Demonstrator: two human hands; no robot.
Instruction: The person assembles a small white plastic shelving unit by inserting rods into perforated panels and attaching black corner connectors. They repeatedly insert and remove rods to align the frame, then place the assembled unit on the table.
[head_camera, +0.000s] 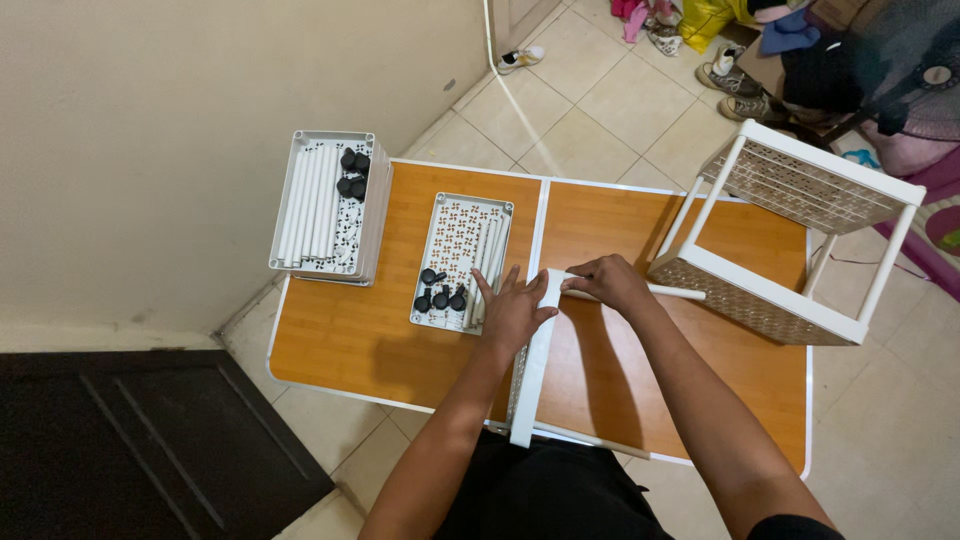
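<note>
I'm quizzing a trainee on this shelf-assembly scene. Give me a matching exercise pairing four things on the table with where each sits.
Things:
1. stack of white trays with tubes
2. single white tray with black casters
3. assembled white shelf frame
4. white panel on edge

Places:
A. table's right end, tipped on its side
B. far left corner, by the wall
C. under the left hand, along the table's middle seam
D. flat, just left of the left hand

Pairs: 1-B, 2-D, 3-A, 4-C

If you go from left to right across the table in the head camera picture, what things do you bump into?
Stack of white trays with tubes and black wheels → flat white tray with wheels → left hand → right hand → white shelf rack on its side.
</note>
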